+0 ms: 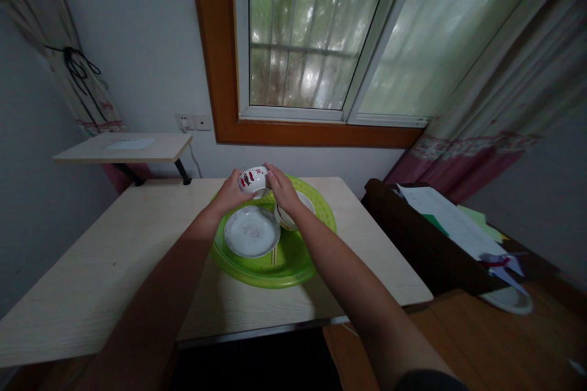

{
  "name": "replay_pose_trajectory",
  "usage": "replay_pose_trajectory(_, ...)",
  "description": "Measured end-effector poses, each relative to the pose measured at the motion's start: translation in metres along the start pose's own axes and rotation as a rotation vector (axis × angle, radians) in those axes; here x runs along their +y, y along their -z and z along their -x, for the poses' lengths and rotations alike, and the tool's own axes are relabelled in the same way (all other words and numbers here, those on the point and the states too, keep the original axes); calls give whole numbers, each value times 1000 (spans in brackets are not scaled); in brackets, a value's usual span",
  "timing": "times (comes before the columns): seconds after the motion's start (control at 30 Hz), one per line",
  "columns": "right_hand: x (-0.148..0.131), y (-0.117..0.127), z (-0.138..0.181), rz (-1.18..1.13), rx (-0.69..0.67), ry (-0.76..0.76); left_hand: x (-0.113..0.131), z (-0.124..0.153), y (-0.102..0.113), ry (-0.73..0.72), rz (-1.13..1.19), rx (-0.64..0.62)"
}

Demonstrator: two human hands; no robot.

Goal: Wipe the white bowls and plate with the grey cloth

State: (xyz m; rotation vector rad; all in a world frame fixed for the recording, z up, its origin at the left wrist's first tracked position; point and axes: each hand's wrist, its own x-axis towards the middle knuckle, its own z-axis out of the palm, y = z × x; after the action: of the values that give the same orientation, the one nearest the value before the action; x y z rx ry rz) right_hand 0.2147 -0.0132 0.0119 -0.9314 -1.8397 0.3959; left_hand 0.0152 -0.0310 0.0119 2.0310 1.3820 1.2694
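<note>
A small white bowl (pixel 255 182) with red and dark patterns is held up between both hands, tilted, over the far part of a round green tray (pixel 275 278). My left hand (pixel 230 193) grips its left side. On its right side, my right hand (pixel 281 188) presses with fingers closed on the rim. Below, a white plate (pixel 252 232) with a faint pattern lies in the tray. A second bowl (pixel 306 200) stands at the tray's right, partly hidden by my right hand and forearm. Chopsticks (pixel 274 256) show beside the plate, mostly covered.
The tray rests on a pale wooden table (pixel 151 269). A raised shelf (pixel 123 148) with a paper on it stands at the table's back left. Behind are a wall with sockets and a window (pixel 302 36). Papers (pixel 440 220) lie on dark furniture to the right.
</note>
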Motion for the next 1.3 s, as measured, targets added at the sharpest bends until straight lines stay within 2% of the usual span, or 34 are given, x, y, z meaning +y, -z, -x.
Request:
replay_pose_trajectory(0.13, 1, 0, 1, 15, -8, -16, -1, 0, 0, 7, 3, -3)
replay_pose_trajectory(0.33, -29, 2, 7, 176, -187, 227, -1, -1, 0, 35, 16, 2)
replay_pose_trajectory(0.53, -48, 1, 11, 280, -318, 345, -9, -4, 0, 24, 111, 27)
replay_pose_trajectory(0.63, -47, 2, 10, 236, -299, 331, -8, -5, 1, 58, 123, 65)
replay_pose_trajectory(0.77, -37, 3, 6, 111, -195, 252, -4, -7, 2, 118, 131, 144)
replay_pose_trajectory(0.93, -13, -4, 4, -21, -70, 48, -7, -9, 2, 137, 118, 190)
replay_pose_trajectory(1.03, -4, -8, 4, -54, -51, -54, -10, -9, 3, 146, 107, 216)
replay_pose_trajectory(1.13, -7, -8, 6, -34, -79, -9, -10, -9, 3, 181, 103, 217)
replay_pose_trajectory(1.3, -31, 0, 8, 88, -202, 222, -6, -10, 5, 255, 162, 189)
